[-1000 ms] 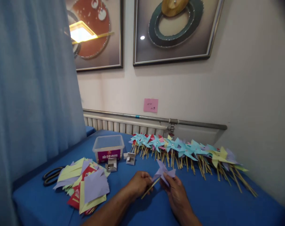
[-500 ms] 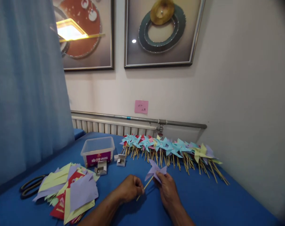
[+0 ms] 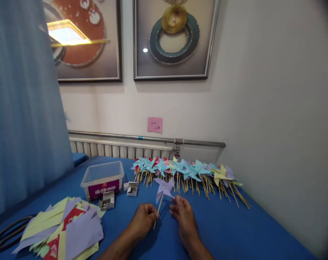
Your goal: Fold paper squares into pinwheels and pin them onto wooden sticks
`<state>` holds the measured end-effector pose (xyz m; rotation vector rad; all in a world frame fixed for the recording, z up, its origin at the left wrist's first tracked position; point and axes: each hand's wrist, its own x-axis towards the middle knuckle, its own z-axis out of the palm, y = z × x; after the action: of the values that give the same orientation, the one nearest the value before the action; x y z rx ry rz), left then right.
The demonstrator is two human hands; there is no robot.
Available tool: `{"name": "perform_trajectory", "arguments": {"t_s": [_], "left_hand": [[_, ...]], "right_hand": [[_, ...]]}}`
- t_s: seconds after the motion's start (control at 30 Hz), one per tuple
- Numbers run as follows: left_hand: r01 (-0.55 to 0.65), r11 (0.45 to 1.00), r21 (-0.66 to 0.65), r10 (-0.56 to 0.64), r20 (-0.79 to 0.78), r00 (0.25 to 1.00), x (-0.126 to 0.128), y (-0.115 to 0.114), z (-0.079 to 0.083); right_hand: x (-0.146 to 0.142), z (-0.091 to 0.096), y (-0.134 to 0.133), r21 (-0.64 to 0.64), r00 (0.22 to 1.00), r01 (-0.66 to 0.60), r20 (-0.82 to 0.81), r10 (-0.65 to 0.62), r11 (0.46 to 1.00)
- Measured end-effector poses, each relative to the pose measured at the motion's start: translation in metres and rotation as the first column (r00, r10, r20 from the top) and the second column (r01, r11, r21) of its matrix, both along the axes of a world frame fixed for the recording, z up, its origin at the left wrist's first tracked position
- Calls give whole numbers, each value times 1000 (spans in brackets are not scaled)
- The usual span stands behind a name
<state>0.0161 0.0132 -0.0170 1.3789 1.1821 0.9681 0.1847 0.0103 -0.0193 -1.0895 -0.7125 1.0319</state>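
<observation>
A purple paper pinwheel (image 3: 164, 188) on a thin wooden stick stands nearly upright at the middle of the blue surface. My left hand (image 3: 144, 219) pinches the lower part of its stick. Close to the right blade is my right hand (image 3: 183, 216), fingers apart and curved; whether a fingertip touches the paper I cannot tell. A small pin head shows at the pinwheel's centre. Behind it lies a long row of finished pinwheels (image 3: 177, 168) in light blue, yellow, pink, red and purple, their sticks pointing toward me.
At left lies a pile of coloured paper pieces (image 3: 84, 231) beside black-handled scissors (image 3: 12, 231). A clear plastic tub (image 3: 102, 169) and two small open boxes (image 3: 107, 200) stand behind the pile. Along the wall runs a pipe (image 3: 120, 135) above a radiator; a blue curtain (image 3: 25, 108) hangs at left.
My right hand has let go of the pinwheel's blades and moved slightly away. The pinwheel now faces me on its stick, still in my left hand. The view has turned a little to the right.
</observation>
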Motion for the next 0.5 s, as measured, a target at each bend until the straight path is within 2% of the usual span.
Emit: {"name": "perform_trajectory", "arguments": {"t_s": [0.07, 0.13, 0.23, 0.4, 0.5], "left_hand": [[-48, 999, 11, 48, 31, 998, 2, 2, -3], [-72, 997, 26, 70, 53, 996, 4, 3, -6], [-85, 995, 48, 82, 63, 995, 5, 2, -8], [-70, 995, 77, 68, 28, 997, 8, -3, -7], [-56, 994, 96, 58, -12, 998, 9, -5, -7]], "right_hand": [[-7, -6, -1, -21, 987, -72, 144, 74, 997], [-16, -11, -4, -15, 932, -189, 313, 184, 982], [-27, -12, -9, 16, 867, -245, 451, 212, 969], [-31, -10, -10, -1, 867, -255, 443, 229, 967], [-30, -12, -8, 7, 891, -209, 412, 188, 978]]}}
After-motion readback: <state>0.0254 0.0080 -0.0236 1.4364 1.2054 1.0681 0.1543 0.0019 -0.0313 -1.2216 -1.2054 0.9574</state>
